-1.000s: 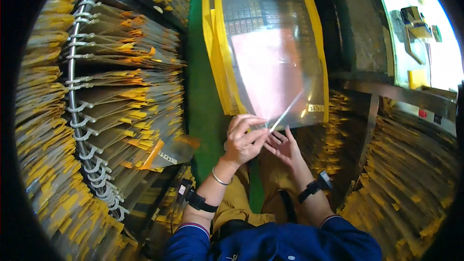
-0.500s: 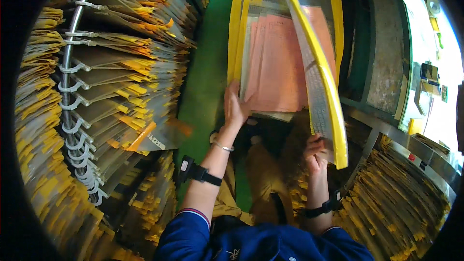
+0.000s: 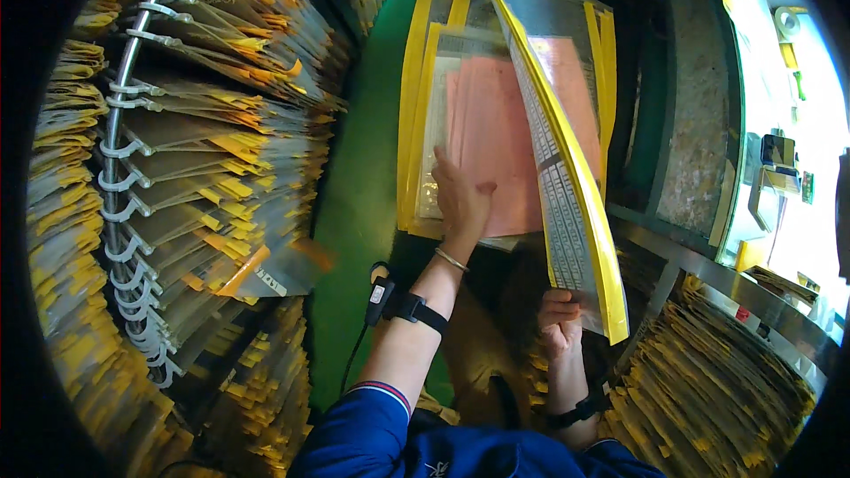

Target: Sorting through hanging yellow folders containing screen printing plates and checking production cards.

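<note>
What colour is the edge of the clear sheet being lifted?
Yellow: the lifted sheet has a yellow border, clearest in the head view.

Left hand (image 3: 460, 199) flat, fingers extended, right hand (image 3: 560, 323) apparently in a closed grip

You have two hands in view, your left hand (image 3: 460, 199) and your right hand (image 3: 560, 323). You have one pink sheet (image 3: 496, 137), one yellow-edged clear sleeve (image 3: 567, 168) lifted, two black wrist straps (image 3: 416, 308), and one thin bracelet (image 3: 450, 258).

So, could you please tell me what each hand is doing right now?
Left hand: open, flat on the pink sheet.
Right hand: closed, gripping the yellow-edged clear sleeve.
</note>
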The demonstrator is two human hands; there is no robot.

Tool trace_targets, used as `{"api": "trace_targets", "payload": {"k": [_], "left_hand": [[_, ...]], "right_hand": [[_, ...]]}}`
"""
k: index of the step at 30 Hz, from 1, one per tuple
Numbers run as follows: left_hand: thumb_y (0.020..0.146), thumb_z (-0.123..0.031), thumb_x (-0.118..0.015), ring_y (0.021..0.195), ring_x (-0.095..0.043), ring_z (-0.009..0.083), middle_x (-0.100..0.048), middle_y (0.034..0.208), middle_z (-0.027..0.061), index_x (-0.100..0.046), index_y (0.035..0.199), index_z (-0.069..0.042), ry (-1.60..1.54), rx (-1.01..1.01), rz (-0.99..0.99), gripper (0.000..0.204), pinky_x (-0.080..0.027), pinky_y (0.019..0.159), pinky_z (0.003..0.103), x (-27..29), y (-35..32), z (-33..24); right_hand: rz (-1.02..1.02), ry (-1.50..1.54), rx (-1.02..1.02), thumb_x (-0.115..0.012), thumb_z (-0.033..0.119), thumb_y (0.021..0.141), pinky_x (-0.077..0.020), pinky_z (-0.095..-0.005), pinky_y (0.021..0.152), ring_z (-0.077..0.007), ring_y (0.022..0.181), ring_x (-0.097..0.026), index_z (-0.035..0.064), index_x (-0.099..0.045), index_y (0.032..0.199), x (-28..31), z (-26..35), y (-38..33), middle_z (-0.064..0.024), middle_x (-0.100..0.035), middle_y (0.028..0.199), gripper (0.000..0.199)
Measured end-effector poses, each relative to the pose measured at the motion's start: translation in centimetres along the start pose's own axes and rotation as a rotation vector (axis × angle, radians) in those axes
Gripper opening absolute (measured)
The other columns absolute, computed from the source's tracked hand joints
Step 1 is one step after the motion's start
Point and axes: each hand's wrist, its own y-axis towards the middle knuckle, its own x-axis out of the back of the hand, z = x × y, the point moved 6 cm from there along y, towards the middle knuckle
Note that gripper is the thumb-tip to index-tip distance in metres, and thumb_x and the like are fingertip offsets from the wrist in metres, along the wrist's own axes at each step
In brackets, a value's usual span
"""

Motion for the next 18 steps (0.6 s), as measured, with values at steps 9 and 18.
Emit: {"api": "trace_targets", "payload": {"k": [9,18], "left_hand": [[0.073,-0.019,-0.074,0.091,-0.062,0.0222,-0.066,0.100,0.0108,-0.063,0.095,0.000,-0.502,-0.088,0.199,0.032,-0.049,0.081,0.036,-1.7,1.6,5.5],[0.090,-0.002,-0.056,0.077,-0.058,0.0147,-0.063,0.084,0.0100,-0.060,0.095,0.007,-0.329,-0.279,-0.427,0.011,-0.048,0.072,0.029,24.7,-1.2,8.3]], "right_hand": [[0.066,0.018,-0.015,-0.056,0.003,0.087,-0.0570,-0.0223,0.053,-0.0154,0.062,-0.061,-0.0058,-0.054,0.090,-1.1,-1.1,-0.8,-0.0116,-0.052,0.080,0.010],[0.168,-0.174,-0.017,-0.054,0.013,0.091,-0.0529,-0.0216,0.052,-0.0144,0.066,-0.058,-0.0010,-0.056,0.097,-0.5,-1.3,0.3,-0.0112,-0.052,0.080,0.015]]}}
